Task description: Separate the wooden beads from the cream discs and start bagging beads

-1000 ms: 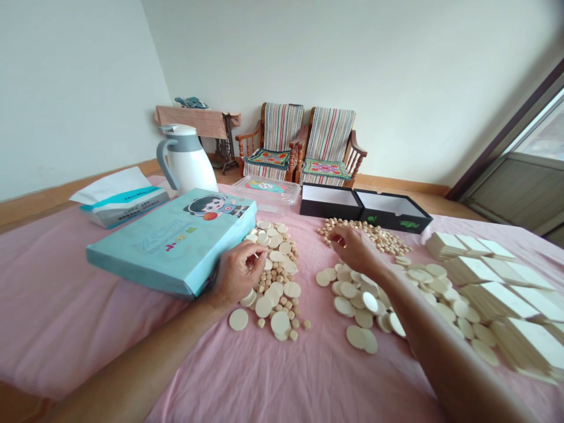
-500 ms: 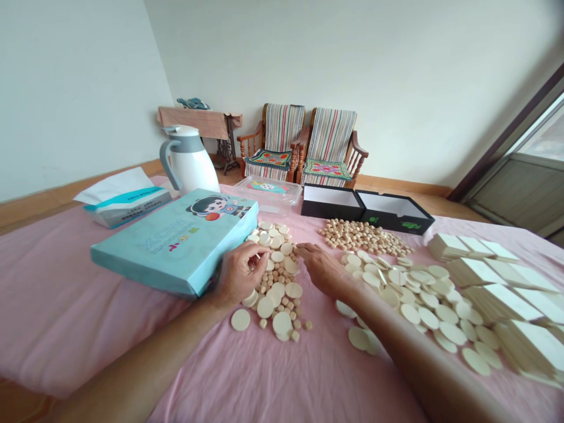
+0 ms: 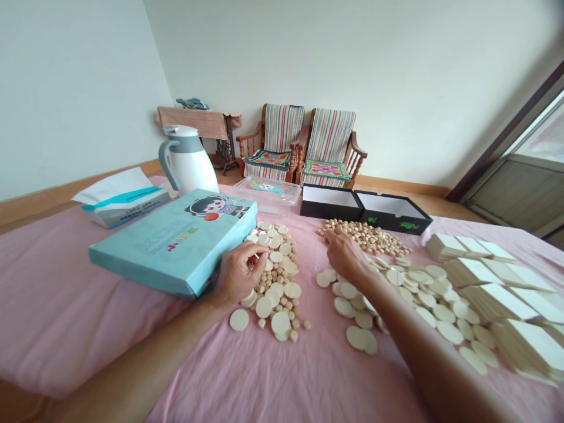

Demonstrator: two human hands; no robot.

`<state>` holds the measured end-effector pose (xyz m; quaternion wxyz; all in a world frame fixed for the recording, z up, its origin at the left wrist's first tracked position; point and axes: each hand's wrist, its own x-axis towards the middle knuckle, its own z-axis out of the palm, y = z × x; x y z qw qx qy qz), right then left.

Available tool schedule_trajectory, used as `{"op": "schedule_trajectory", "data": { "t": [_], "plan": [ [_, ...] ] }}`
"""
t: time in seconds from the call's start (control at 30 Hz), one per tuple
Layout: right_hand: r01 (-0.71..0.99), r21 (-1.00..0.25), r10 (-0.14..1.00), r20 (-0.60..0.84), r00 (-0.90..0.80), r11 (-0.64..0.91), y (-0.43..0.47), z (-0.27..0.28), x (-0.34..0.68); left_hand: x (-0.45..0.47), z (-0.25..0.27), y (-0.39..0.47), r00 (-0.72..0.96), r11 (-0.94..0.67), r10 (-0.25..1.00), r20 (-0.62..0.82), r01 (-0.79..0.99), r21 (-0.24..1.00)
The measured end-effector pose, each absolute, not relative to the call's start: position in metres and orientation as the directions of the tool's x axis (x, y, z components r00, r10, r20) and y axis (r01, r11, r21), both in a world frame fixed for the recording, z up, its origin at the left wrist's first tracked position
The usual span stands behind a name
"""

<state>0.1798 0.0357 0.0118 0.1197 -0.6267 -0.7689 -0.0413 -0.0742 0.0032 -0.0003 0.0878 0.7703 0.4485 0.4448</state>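
My left hand [image 3: 240,271] rests at the left side of a mixed pile of round wooden discs [image 3: 264,307] and small wooden cubes [image 3: 275,274]. Its fingers are curled in toward the thumb, and whatever they may hold is hidden. My right hand [image 3: 346,252] is at the near left edge of a heap of small wooden cubes [image 3: 372,236], fingers drawn together and pointing down. What lies between those fingertips cannot be made out. Below and beside the right wrist spreads a second pile of wooden discs [image 3: 445,312].
A light blue box [image 3: 176,241] lies left of the mixed pile. Behind stand a tissue pack [image 3: 126,197], a white jug [image 3: 191,164], a clear plastic container [image 3: 282,197] and black open boxes [image 3: 392,217]. Stacked wooden rectangles [image 3: 506,294] sit at the right on pink cloth [image 3: 282,376].
My right hand has moved right, from the mixed pile across to the edge of the cube heap. The left hand stays almost where it was.
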Motion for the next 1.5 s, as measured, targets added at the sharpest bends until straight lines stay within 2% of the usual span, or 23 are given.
{"op": "schedule_trajectory", "data": {
  "t": [0.1,0.17,0.33,0.43,0.5,0.6,0.93,1.17,1.3,1.4,1.5],
  "plan": [
    [0.990,-0.085,0.928,0.365,-0.076,0.114,0.040,0.018,0.195,-0.074,0.000,0.004,0.208,-0.585,0.767,0.607,0.616,0.527],
    [0.981,-0.122,0.913,0.398,-0.090,0.149,0.040,0.020,0.195,-0.074,0.000,0.004,0.212,-0.592,0.759,0.615,0.617,0.519],
    [0.859,-0.251,0.886,0.260,-0.384,0.446,0.028,0.015,0.165,-0.074,0.001,0.004,0.202,-0.587,0.756,0.623,0.630,0.508],
    [0.778,-0.262,0.821,0.187,-0.539,0.571,0.017,0.010,0.145,-0.074,0.001,0.004,0.202,-0.585,0.760,0.618,0.626,0.515],
    [0.767,-0.240,0.803,0.178,-0.568,0.596,0.013,0.006,0.137,-0.074,0.001,0.004,0.206,-0.587,0.760,0.616,0.624,0.516],
    [0.795,-0.212,0.822,0.188,-0.538,0.569,0.011,0.000,0.134,-0.075,0.000,0.004,0.209,-0.589,0.759,0.617,0.623,0.514],
    [0.850,-0.253,0.883,0.212,-0.418,0.463,0.021,-0.004,0.143,-0.075,-0.001,0.005,0.210,-0.589,0.758,0.618,0.628,0.509],
    [0.960,-0.196,0.942,0.306,-0.136,0.202,0.045,0.008,0.197,-0.075,-0.001,0.005,0.210,-0.590,0.757,0.619,0.627,0.509],
    [0.982,-0.175,0.925,0.381,0.001,0.071,0.048,0.011,0.214,-0.074,-0.001,0.005,0.214,-0.588,0.761,0.612,0.627,0.511],
    [0.969,-0.199,0.911,0.410,-0.051,0.144,0.046,0.012,0.206,-0.074,-0.001,0.005,0.215,-0.589,0.760,0.614,0.627,0.510],
    [0.893,-0.231,0.875,0.398,-0.276,0.387,0.040,0.010,0.184,-0.074,-0.001,0.005,0.212,-0.588,0.760,0.615,0.628,0.510]
  ]
}}
